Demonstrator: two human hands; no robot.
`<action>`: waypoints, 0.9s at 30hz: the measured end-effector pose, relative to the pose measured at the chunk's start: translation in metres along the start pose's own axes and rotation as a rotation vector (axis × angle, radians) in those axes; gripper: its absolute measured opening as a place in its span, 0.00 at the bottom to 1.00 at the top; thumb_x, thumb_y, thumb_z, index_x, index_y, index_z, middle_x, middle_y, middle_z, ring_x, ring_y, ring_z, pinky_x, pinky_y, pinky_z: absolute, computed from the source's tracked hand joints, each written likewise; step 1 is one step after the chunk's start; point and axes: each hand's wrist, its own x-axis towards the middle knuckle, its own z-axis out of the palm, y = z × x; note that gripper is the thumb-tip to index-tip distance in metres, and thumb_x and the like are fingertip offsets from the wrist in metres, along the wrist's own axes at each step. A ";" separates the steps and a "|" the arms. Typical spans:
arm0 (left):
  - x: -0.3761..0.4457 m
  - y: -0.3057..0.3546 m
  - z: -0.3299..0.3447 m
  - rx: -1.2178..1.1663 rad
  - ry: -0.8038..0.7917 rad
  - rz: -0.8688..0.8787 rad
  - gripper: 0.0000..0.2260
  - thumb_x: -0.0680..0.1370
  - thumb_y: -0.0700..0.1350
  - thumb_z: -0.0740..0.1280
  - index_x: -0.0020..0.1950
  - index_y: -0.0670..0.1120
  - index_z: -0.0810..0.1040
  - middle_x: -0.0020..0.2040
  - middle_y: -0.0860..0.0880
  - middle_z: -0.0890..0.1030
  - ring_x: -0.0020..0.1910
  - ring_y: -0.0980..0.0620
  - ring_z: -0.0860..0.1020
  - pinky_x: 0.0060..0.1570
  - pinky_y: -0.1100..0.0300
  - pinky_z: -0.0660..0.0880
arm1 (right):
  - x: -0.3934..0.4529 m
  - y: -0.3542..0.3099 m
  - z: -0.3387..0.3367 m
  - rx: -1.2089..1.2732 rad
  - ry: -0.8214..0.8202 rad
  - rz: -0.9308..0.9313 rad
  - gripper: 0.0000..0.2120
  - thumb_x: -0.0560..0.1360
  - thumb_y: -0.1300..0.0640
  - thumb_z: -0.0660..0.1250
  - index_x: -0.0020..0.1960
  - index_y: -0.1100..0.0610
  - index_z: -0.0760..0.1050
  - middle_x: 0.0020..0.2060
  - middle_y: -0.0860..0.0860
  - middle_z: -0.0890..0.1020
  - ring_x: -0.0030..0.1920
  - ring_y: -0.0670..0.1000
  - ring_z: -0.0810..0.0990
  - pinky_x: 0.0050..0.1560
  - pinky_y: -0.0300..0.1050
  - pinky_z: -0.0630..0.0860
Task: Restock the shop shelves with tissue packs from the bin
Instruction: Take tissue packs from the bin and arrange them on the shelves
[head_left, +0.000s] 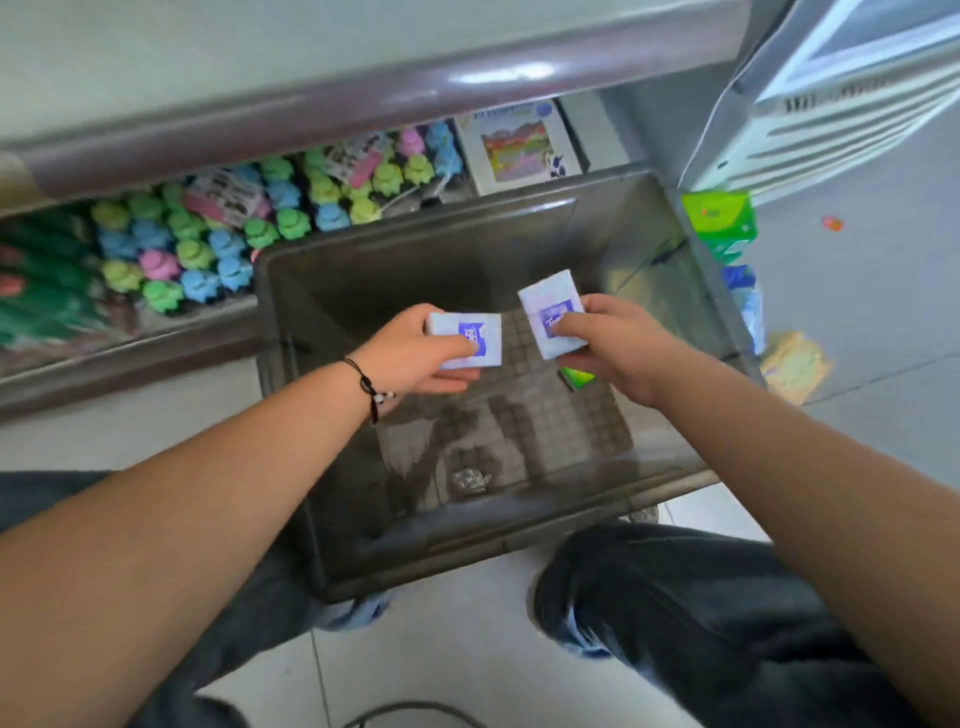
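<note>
A deep grey plastic bin (363, 291) sits on the floor before the low shelf (156, 353) at ten o'clock, nearly emptied, with one small green pack (575, 376) left on its bottom. Over it, the left hand (415, 353) grips a pale blue tissue pack with a purple label (470, 340), and at three o'clock of it the right hand (613, 343) pinches a matching second pack (553, 312). The step looks like lifting out; next both packs need carrying to a shelf gap.
</note>
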 end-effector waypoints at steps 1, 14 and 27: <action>-0.011 0.013 -0.002 -0.043 0.016 0.031 0.10 0.77 0.39 0.70 0.55 0.46 0.73 0.52 0.44 0.84 0.46 0.49 0.85 0.49 0.52 0.82 | -0.010 -0.014 0.002 0.040 -0.011 -0.031 0.05 0.77 0.66 0.65 0.47 0.58 0.77 0.42 0.54 0.83 0.41 0.48 0.82 0.36 0.37 0.80; -0.137 0.165 -0.018 -0.485 0.021 0.639 0.19 0.70 0.45 0.71 0.59 0.44 0.72 0.57 0.44 0.83 0.56 0.45 0.82 0.50 0.56 0.81 | -0.133 -0.157 0.031 0.396 -0.068 -0.522 0.10 0.75 0.64 0.70 0.55 0.55 0.78 0.44 0.51 0.86 0.42 0.48 0.83 0.45 0.41 0.78; -0.183 0.200 0.000 -0.128 0.064 0.835 0.10 0.82 0.44 0.61 0.61 0.54 0.76 0.56 0.52 0.84 0.56 0.46 0.81 0.54 0.50 0.78 | -0.164 -0.202 0.041 0.517 0.056 -0.813 0.14 0.72 0.60 0.71 0.57 0.60 0.79 0.50 0.58 0.86 0.53 0.61 0.84 0.60 0.61 0.78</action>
